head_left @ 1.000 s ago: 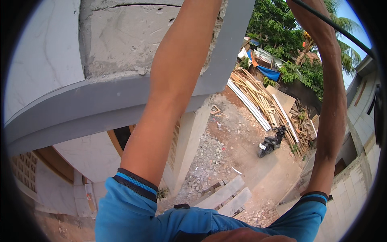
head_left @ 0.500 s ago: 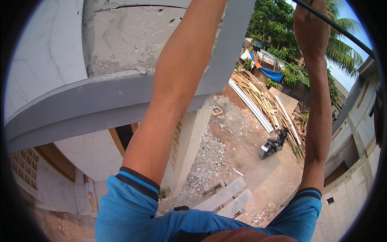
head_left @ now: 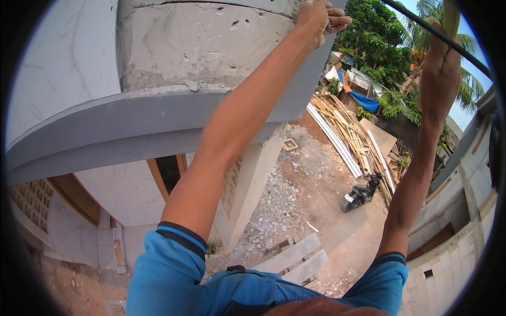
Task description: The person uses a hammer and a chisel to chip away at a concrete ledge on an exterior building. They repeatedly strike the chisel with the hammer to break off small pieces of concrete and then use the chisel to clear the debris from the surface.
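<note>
My left hand (head_left: 319,22) reaches to the top corner of the building, beside the grey painted edge (head_left: 298,100) of the wall. Its fingers stretch out to the right, slightly apart, and nothing shows in them. On the other side my right hand (head_left: 441,71) is raised high, its fingers closed at the base of a yellowish-tan strip (head_left: 451,18) that runs out of the top of the view. What kind of thing this strip is cannot be made out. A black cable (head_left: 421,22) crosses in front of the right fingers and partly hides them.
Rough bare concrete (head_left: 195,47) lies left of my left hand, next to a marbled white panel (head_left: 68,63). Far below are planks (head_left: 303,260), rubble (head_left: 276,195), a black motorbike (head_left: 362,192) and a timber pile (head_left: 350,139). A block wall (head_left: 448,253) stands at right.
My left hand has come down into view at the wall's corner. The right hand has moved down and rightward, bringing the yellowish strip into view.
</note>
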Action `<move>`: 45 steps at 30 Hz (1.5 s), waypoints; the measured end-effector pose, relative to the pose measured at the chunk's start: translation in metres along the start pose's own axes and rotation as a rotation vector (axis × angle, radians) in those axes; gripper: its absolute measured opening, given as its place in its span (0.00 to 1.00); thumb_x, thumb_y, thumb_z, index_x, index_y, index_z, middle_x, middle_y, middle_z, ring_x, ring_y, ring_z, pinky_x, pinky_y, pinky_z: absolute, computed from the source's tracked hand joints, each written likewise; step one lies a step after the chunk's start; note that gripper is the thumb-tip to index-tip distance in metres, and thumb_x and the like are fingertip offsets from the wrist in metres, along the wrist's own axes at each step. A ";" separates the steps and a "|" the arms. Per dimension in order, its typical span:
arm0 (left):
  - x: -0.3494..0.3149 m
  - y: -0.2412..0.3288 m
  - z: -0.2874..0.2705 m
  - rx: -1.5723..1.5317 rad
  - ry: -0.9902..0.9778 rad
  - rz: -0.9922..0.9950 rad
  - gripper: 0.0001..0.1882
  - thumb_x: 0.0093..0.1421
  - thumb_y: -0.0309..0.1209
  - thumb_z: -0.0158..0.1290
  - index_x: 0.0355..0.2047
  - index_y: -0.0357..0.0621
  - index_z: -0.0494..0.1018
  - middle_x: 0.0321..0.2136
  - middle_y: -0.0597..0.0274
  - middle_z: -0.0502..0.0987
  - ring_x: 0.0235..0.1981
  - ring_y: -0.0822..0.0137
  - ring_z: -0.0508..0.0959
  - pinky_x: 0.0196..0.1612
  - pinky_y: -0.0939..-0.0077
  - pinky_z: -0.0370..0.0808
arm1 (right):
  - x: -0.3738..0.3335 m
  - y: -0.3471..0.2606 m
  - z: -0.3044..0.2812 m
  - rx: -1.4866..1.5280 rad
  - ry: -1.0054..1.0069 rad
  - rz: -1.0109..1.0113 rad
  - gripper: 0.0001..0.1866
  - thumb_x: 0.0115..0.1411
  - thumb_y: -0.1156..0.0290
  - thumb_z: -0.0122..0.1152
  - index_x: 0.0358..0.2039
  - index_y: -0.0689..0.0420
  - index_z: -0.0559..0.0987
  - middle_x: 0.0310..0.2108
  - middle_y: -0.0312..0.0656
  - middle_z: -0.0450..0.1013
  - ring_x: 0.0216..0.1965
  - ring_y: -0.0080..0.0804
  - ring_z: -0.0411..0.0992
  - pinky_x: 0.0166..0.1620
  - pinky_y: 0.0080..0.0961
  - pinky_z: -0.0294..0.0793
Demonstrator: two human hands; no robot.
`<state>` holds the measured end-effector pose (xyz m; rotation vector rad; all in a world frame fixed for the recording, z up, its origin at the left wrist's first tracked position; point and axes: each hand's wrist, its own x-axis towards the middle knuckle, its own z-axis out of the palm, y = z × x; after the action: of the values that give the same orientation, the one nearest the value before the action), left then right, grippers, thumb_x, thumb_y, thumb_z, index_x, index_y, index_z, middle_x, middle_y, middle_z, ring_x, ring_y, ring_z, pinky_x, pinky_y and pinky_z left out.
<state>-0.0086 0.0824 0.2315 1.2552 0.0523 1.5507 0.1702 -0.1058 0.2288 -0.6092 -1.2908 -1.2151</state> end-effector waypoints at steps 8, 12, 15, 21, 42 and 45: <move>0.052 0.070 -0.079 1.546 0.315 0.569 0.23 0.66 0.37 0.42 0.33 0.28 0.80 0.32 0.30 0.80 0.38 0.39 0.83 0.41 0.48 0.79 | -0.024 0.022 -0.034 -0.006 -0.129 0.152 0.23 0.74 0.48 0.48 0.49 0.55 0.77 0.24 0.40 0.74 0.21 0.23 0.69 0.26 0.29 0.67; 0.026 0.097 -0.058 2.068 0.198 0.663 0.18 0.64 0.29 0.43 0.34 0.27 0.80 0.30 0.30 0.80 0.37 0.40 0.84 0.40 0.49 0.80 | -0.035 0.027 -0.038 0.044 -0.083 0.191 0.23 0.73 0.48 0.49 0.48 0.56 0.78 0.24 0.39 0.73 0.22 0.21 0.68 0.27 0.26 0.65; -0.029 0.104 -0.060 2.203 0.101 0.633 0.15 0.64 0.28 0.44 0.38 0.30 0.78 0.29 0.37 0.81 0.32 0.45 0.84 0.37 0.53 0.82 | -0.042 0.026 -0.039 0.087 -0.059 0.254 0.22 0.73 0.48 0.49 0.46 0.55 0.78 0.23 0.36 0.71 0.22 0.21 0.66 0.27 0.26 0.64; -0.166 0.062 -0.108 2.358 -0.308 0.169 0.13 0.67 0.32 0.48 0.34 0.34 0.75 0.22 0.40 0.78 0.25 0.43 0.81 0.29 0.52 0.78 | -0.057 0.027 -0.037 0.262 -0.090 0.286 0.24 0.73 0.45 0.49 0.44 0.55 0.78 0.22 0.32 0.65 0.22 0.19 0.62 0.28 0.23 0.61; 0.002 0.042 -0.036 0.212 0.013 -0.138 0.14 0.70 0.41 0.48 0.39 0.44 0.75 0.31 0.60 0.78 0.21 0.72 0.71 0.28 0.74 0.78 | -0.070 -0.016 -0.078 0.619 -0.459 0.749 0.20 0.72 0.47 0.53 0.39 0.52 0.74 0.17 0.22 0.54 0.15 0.09 0.49 0.18 0.15 0.48; -0.021 0.030 -0.008 0.120 0.095 -0.087 0.10 0.69 0.37 0.49 0.36 0.46 0.74 0.26 0.64 0.76 0.18 0.73 0.69 0.27 0.74 0.77 | -0.070 -0.017 -0.089 0.554 -0.463 0.766 0.22 0.71 0.46 0.53 0.39 0.54 0.74 0.18 0.24 0.57 0.17 0.09 0.52 0.19 0.15 0.49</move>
<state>-0.0373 0.0589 0.2320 1.2553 0.2611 1.5493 0.2003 -0.1675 0.1372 -0.8820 -1.4838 -0.0698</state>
